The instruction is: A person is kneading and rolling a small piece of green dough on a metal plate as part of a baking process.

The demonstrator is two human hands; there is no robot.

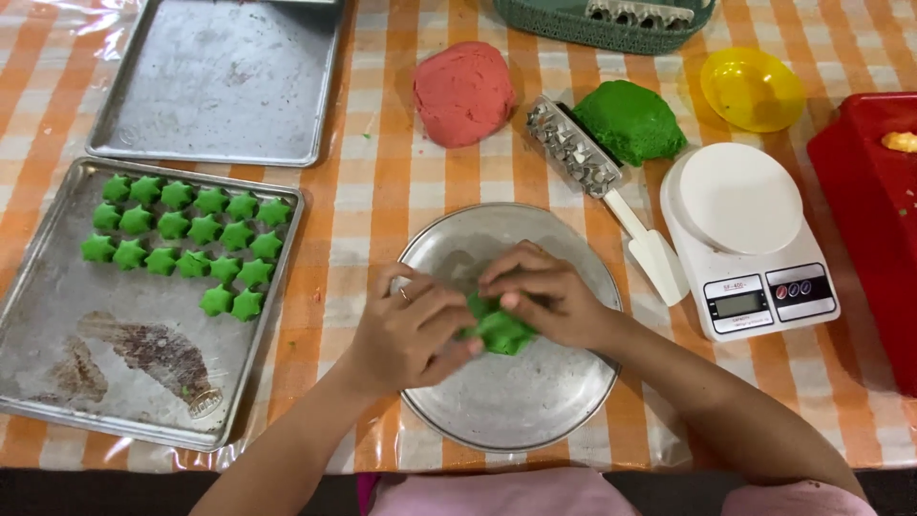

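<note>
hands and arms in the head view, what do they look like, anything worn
Both forearms are bare, with no sleeves, gloves or watch visible. The left hand seems to have a thin ring on one finger, though it is too small to be sure. The right hand shows no jewellery. Pink clothing shows at the bottom edge.

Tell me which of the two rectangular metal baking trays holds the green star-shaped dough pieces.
The nearer rectangular metal tray, at the left beside the left hand: green star-shaped pieces fill its far end. The farther rectangular tray behind it holds none.

Dough piece (501,330) lying on round plate (535,401); star tray (57,315) sitting left; kitchen scale (740,239) sitting right; dough balls (464,93) lying behind.
</note>
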